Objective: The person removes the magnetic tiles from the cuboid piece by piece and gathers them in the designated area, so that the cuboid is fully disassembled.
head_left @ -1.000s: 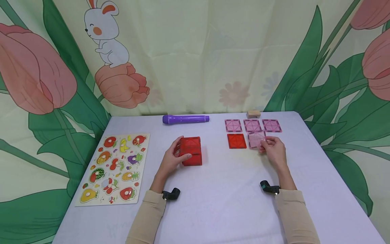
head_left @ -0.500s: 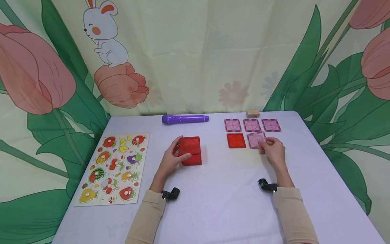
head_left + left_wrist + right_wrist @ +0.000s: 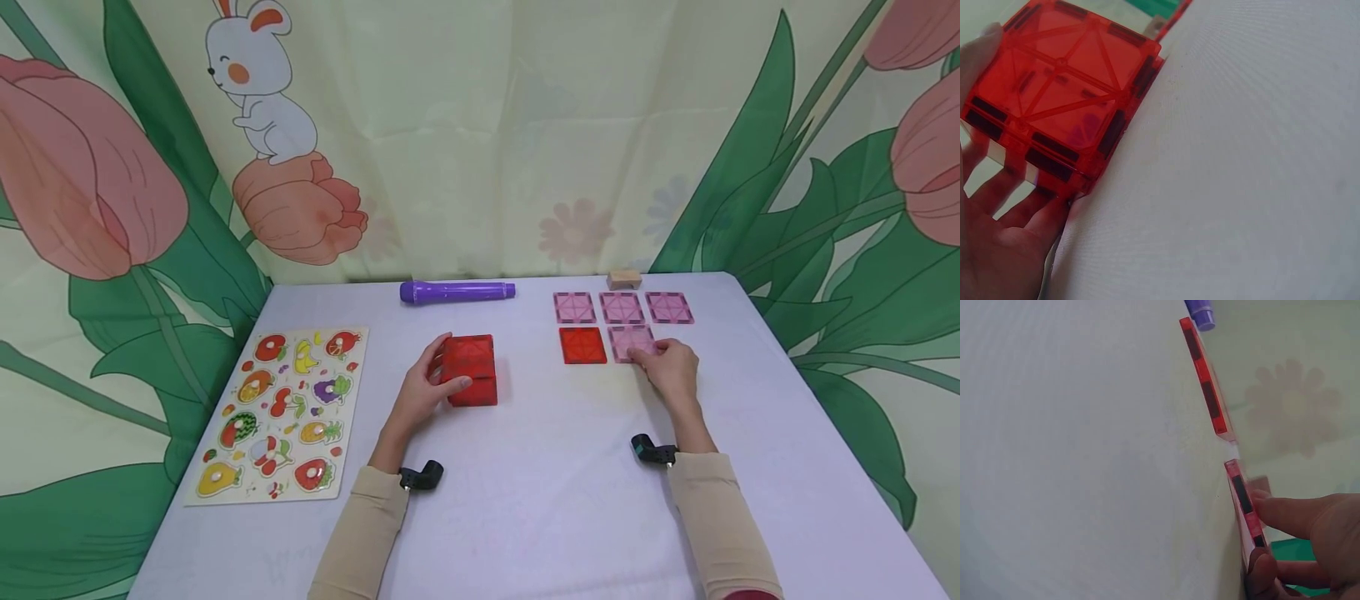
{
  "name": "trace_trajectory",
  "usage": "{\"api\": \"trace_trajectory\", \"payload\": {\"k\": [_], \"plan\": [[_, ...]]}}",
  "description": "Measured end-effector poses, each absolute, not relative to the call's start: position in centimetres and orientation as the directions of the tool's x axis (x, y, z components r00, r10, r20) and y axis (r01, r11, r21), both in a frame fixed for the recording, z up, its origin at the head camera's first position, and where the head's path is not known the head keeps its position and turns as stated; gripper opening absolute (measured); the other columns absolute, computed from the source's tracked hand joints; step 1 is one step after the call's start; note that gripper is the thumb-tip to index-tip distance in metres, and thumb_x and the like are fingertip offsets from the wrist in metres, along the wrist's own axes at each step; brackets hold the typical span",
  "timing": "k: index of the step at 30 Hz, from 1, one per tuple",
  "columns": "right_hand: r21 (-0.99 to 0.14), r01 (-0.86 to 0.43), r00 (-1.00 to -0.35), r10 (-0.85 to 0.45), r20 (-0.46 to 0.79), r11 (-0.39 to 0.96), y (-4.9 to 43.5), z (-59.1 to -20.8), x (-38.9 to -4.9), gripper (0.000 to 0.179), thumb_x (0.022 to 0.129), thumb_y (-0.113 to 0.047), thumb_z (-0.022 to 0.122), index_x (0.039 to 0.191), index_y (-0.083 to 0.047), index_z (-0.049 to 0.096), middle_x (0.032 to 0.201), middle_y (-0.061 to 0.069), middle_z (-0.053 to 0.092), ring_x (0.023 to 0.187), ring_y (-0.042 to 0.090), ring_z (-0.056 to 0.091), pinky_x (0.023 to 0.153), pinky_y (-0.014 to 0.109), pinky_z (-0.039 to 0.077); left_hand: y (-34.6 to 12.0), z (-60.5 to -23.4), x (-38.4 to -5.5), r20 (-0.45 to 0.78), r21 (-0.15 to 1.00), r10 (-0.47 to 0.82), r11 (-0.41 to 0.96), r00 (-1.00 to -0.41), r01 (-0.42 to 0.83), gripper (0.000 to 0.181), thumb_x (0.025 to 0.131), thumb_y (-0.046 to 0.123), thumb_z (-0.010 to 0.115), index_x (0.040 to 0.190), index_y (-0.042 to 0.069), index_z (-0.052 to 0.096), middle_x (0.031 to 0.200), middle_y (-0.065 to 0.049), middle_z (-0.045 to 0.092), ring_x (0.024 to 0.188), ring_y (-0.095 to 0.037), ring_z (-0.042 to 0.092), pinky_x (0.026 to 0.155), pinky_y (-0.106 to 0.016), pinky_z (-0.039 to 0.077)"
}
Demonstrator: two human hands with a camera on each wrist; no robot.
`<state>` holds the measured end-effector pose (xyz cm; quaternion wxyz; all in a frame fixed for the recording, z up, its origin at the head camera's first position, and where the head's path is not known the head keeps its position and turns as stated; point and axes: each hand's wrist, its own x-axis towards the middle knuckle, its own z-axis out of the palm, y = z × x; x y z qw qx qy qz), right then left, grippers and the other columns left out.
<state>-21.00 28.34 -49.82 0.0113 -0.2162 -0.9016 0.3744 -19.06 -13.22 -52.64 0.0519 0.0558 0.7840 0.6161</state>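
In the head view my left hand grips a red translucent magnetic-tile cube from its left side, with the thumb along the near face. The left wrist view shows fingers behind a ribbed square face of the cube. My right hand pinches a pink square magnetic tile at its near right corner. That tile lies level on the table, right of a flat red magnetic tile. Seen edge-on in the right wrist view, the pink tile has one digit on top and another at its near edge.
Three pink magnetic tiles lie in a row behind. A small wooden block and a purple microphone-shaped toy are along the table's back edge. On the left lies a fruit puzzle board. A printed curtain hangs behind.
The pink tile in my right hand has come down flat and straight beside the red tile. My right hand has shifted slightly left. My left hand and the cube have stayed put.
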Motion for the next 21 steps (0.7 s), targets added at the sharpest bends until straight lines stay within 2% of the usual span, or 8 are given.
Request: {"api": "trace_trajectory", "payload": {"k": [10, 15, 21], "plan": [[-0.673, 0.358, -0.914, 0.392, -0.109, 0.647, 28.04, -49.89, -20.88, 0.058, 0.096, -0.033, 0.067, 0.13, 0.013, 0.057, 0.129, 0.031, 0.052, 0.116, 0.04, 0.047, 0.095, 0.047, 0.051, -13.17, -52.51, -19.12, -0.019, 0.97, 0.148, 0.241, -0.989, 0.018, 0.085, 0.078, 0.044, 0.084, 0.149, 0.045, 0.037, 0.15, -0.001, 0.047, 0.141, -0.026, 0.044, 0.112, -0.048, 0.046], [-0.666, 0.38, -0.907, 0.402, -0.129, 0.642, 27.91, -49.75, -20.96, 0.063, 0.096, -0.035, 0.067, 0.133, 0.014, 0.054, 0.132, 0.031, 0.047, 0.116, 0.039, 0.043, 0.096, 0.048, 0.049, -13.15, -52.47, -19.12, -0.025, 0.972, 0.153, 0.233, -0.988, 0.011, 0.083, 0.079, 0.041, 0.084, 0.148, 0.047, 0.038, 0.15, 0.0, 0.047, 0.14, -0.025, 0.044, 0.113, -0.047, 0.046], [-0.67, 0.38, -0.904, 0.41, -0.123, 0.637, 27.8, -49.36, -20.79, 0.07, 0.095, -0.039, 0.066, 0.139, 0.013, 0.047, 0.129, 0.03, 0.046, 0.112, 0.037, 0.044, 0.085, 0.041, 0.049, -13.22, -52.5, -19.22, -0.053, 0.973, 0.167, 0.231, -0.985, -0.013, 0.085, 0.083, 0.033, 0.082, 0.152, 0.041, 0.035, 0.153, -0.003, 0.044, 0.143, -0.025, 0.041, 0.114, -0.046, 0.044]]}}
